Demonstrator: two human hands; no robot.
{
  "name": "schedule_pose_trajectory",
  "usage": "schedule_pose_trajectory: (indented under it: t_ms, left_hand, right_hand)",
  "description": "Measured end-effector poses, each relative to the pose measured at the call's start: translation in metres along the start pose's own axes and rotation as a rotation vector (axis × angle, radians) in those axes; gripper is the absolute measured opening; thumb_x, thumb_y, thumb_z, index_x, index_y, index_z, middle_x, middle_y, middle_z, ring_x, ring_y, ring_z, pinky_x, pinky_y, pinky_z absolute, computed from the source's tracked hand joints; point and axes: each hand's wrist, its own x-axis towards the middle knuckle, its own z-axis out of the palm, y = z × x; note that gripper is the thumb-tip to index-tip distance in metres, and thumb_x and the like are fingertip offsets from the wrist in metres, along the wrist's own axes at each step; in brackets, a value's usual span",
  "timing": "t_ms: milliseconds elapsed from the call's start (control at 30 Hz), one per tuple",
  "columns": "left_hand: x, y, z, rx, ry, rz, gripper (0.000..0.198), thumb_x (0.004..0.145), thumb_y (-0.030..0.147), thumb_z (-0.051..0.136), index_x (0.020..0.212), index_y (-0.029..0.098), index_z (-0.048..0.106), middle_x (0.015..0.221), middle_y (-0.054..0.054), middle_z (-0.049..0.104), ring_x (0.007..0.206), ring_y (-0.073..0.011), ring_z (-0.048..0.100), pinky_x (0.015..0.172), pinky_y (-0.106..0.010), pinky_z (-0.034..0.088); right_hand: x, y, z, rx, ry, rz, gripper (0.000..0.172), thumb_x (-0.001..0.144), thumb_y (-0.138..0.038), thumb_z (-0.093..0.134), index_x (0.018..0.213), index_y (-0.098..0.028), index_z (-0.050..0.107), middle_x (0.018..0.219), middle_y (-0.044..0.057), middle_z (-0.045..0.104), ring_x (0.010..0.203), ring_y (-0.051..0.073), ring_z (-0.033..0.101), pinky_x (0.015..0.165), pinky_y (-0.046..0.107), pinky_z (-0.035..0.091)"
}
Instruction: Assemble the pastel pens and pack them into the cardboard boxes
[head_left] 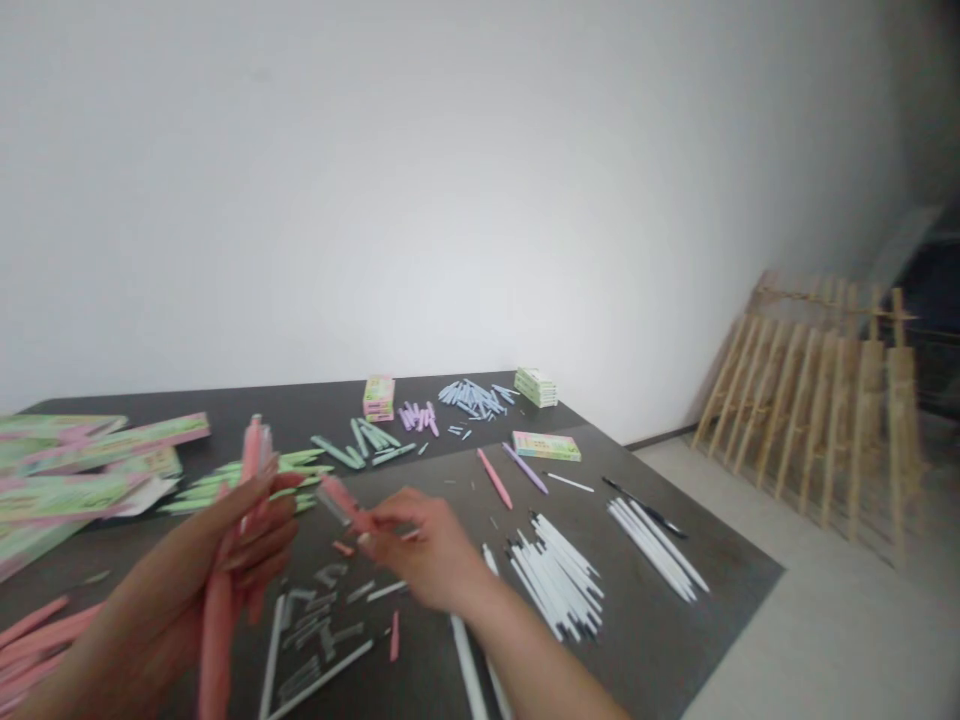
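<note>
Several pink pen barrels (216,640) stand upright in my left hand (262,535), its fingers wrapped round them. A short pink pen part with a clear end (341,498) is pinched in my right hand (431,545), just to the right of the barrels. Below the hands, small clear plastic pieces (319,625) lie scattered on the dark table. A small pink piece (394,636) and thin white refills (322,680) lie beside them. More pink barrels (45,640) are at the lower left, partly behind my left forearm.
Green pens (225,485), teal parts (371,437), purple parts (418,417) and blue parts (472,397) lie in groups. White refills (555,580) fan out at right. Flat printed boxes (67,495) cover the left; a box stack (536,386) stands behind. Wooden frames (817,420) lean against the wall.
</note>
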Motion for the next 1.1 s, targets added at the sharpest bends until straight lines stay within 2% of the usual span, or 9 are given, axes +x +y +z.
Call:
schedule_pose_trajectory:
  t_ms: [67, 133, 233, 367, 600, 700, 867, 1033, 1100]
  left_hand:
    - [-0.017, 0.019, 0.008, -0.010, -0.016, 0.109, 0.020, 0.086, 0.016, 0.042, 0.067, 0.018, 0.050, 0.041, 0.008, 0.034, 0.030, -0.0042, 0.028, 0.027, -0.013, 0.024]
    - [-0.028, 0.033, 0.006, -0.027, -0.046, 0.157, 0.021, 0.086, 0.012, 0.040, 0.068, 0.016, 0.049, 0.043, 0.008, 0.031, 0.031, -0.0034, 0.028, 0.029, -0.012, 0.024]
    - [-0.035, 0.041, -0.010, -0.086, -0.088, 0.166, 0.021, 0.088, 0.014, 0.039, 0.070, 0.015, 0.048, 0.045, 0.009, 0.032, 0.032, -0.0025, 0.031, 0.031, -0.011, 0.026]
    - [-0.035, 0.034, -0.031, -0.166, -0.138, 0.036, 0.018, 0.089, 0.019, 0.043, 0.072, 0.015, 0.048, 0.047, 0.009, 0.033, 0.034, -0.0014, 0.035, 0.032, -0.010, 0.027]
    - [-0.027, 0.008, -0.052, -0.190, -0.137, -0.112, 0.021, 0.089, 0.024, 0.042, 0.075, 0.012, 0.052, 0.048, 0.009, 0.032, 0.031, -0.0007, 0.030, 0.028, -0.009, 0.021]
    - [-0.025, -0.003, -0.053, -0.199, -0.142, -0.142, 0.020, 0.087, 0.024, 0.043, 0.077, 0.011, 0.055, 0.047, 0.009, 0.032, 0.031, -0.0011, 0.029, 0.028, -0.010, 0.022]
    - [-0.024, -0.013, -0.052, -0.207, -0.141, -0.164, 0.014, 0.083, 0.022, 0.049, 0.077, 0.012, 0.056, 0.045, 0.009, 0.033, 0.031, -0.0017, 0.029, 0.028, -0.010, 0.023]
    - [-0.020, -0.014, -0.058, -0.210, -0.122, -0.167, 0.016, 0.083, 0.023, 0.048, 0.074, 0.012, 0.056, 0.044, 0.009, 0.032, 0.030, -0.0017, 0.027, 0.028, -0.010, 0.023]
    - [-0.019, -0.013, -0.060, -0.215, -0.119, -0.167, 0.017, 0.083, 0.023, 0.047, 0.073, 0.012, 0.056, 0.044, 0.009, 0.031, 0.030, -0.0016, 0.026, 0.028, -0.010, 0.022]
  right_hand:
    - [-0.002, -0.005, -0.008, -0.103, 0.062, -0.026, 0.018, 0.076, -0.031, 0.062, 0.075, -0.016, 0.072, 0.072, 0.001, 0.055, 0.069, 0.013, 0.050, 0.058, 0.020, 0.037]
    - [-0.006, -0.006, -0.009, -0.119, -0.114, 0.077, 0.022, 0.078, -0.032, 0.058, 0.073, -0.015, 0.071, 0.062, -0.001, 0.053, 0.059, 0.011, 0.048, 0.054, 0.020, 0.034]
    - [-0.023, -0.007, 0.009, -0.142, -0.372, 0.203, 0.017, 0.076, -0.026, 0.056, 0.083, -0.016, 0.068, 0.056, -0.003, 0.054, 0.050, 0.009, 0.046, 0.046, 0.018, 0.030]
    - [-0.053, -0.014, 0.049, -0.277, -0.519, 0.204, 0.037, 0.073, -0.019, 0.054, 0.111, -0.023, 0.055, 0.068, -0.001, 0.063, 0.053, 0.012, 0.057, 0.043, 0.017, 0.032]
    - [-0.065, -0.024, 0.092, -0.782, -0.785, 0.192, 0.037, 0.069, -0.017, 0.054, 0.106, -0.014, 0.057, 0.086, 0.014, 0.070, 0.074, 0.032, 0.068, 0.050, 0.028, 0.043]
    - [-0.063, -0.024, 0.093, -0.787, -0.824, 0.208, 0.040, 0.068, -0.016, 0.055, 0.108, -0.013, 0.057, 0.093, 0.015, 0.069, 0.080, 0.033, 0.067, 0.057, 0.032, 0.047]
    - [-0.066, -0.016, 0.091, -0.688, -0.720, 0.099, 0.032, 0.078, -0.022, 0.048, 0.107, -0.016, 0.056, 0.095, 0.012, 0.068, 0.082, 0.027, 0.066, 0.064, 0.032, 0.047]
    - [-0.079, 0.003, 0.114, -0.850, -0.798, 0.017, 0.076, 0.063, -0.041, 0.069, 0.128, -0.012, 0.043, 0.104, 0.021, 0.063, 0.079, 0.034, 0.064, 0.054, 0.037, 0.050]
    - [-0.082, 0.005, 0.120, -0.857, -0.817, 0.017, 0.070, 0.063, -0.040, 0.070, 0.123, -0.011, 0.048, 0.100, 0.020, 0.063, 0.077, 0.033, 0.064, 0.052, 0.037, 0.051]
